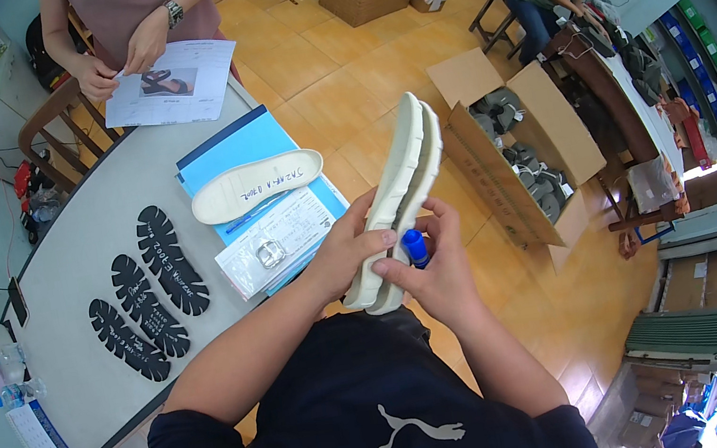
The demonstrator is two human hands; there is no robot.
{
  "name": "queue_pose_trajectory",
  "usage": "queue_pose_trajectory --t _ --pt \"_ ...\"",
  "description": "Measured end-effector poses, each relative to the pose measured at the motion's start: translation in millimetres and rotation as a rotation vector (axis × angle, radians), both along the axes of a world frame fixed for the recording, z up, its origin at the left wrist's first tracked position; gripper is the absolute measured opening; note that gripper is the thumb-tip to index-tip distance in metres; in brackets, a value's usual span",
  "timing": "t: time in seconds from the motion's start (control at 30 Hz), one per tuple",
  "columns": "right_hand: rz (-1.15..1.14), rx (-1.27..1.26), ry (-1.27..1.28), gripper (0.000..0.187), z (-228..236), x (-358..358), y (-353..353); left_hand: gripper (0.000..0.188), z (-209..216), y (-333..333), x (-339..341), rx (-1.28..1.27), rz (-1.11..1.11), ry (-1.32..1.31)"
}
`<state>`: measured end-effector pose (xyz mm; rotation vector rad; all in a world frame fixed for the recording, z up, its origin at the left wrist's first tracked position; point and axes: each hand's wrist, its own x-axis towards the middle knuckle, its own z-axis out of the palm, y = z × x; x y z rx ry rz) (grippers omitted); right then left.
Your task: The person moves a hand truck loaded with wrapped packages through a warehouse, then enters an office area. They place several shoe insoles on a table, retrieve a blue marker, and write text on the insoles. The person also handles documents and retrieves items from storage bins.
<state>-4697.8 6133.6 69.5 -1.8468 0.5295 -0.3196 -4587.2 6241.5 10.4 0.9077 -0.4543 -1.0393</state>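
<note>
Two white shoe soles point(403, 180) stand on edge, side by side, in front of my body, with a narrow gap between them. My left hand point(360, 245) is closed around their left side, thumb across the lower part. From the right, my right hand point(442, 272) grips the lower end of the soles with its thumb. Tucked in that same hand is a blue marker point(417, 248), its end pointing up. A third white sole point(258, 187) with handwriting lies on a blue folder point(204, 163), left of my hands.
Three black soles point(137, 304) with writing lie on the grey table point(77, 259). Beside the folder sits a bag with a metal buckle point(270, 254). Across the table a person holds a printed sheet point(187, 96). An open carton point(502, 170) of grey footwear parts stands right; another person works beyond.
</note>
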Motion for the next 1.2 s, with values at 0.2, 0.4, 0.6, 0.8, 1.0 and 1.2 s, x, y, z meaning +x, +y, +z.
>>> queue_pose_trajectory --t 0.2,0.4,0.6,0.8,1.0,1.2 --pt "-0.237 0.337 0.048 0.036 -6 -18 -34 0.069 12 14 4 -0.160 0.056 0.304" --pt "-0.401 0.401 -0.181 0.033 -21 -24 -37 0.060 14 11 12 0.054 0.165 0.146" --pt "-0.308 0.327 0.072 0.031 -16 -20 -18 0.076 -3 -8 -2 0.072 -0.043 0.018" --pt "-0.364 0.779 -0.186 0.022 -23 -50 -23 0.072 0 3 23 0.076 0.087 -0.117" --pt "-0.180 0.632 0.251 0.019 -43 -80 4 0.077 7 13 53 -0.010 0.025 -0.066" --pt "-0.117 0.305 -0.029 0.031 -7 -65 -23 0.068 7 19 58 0.049 -0.045 -0.157"
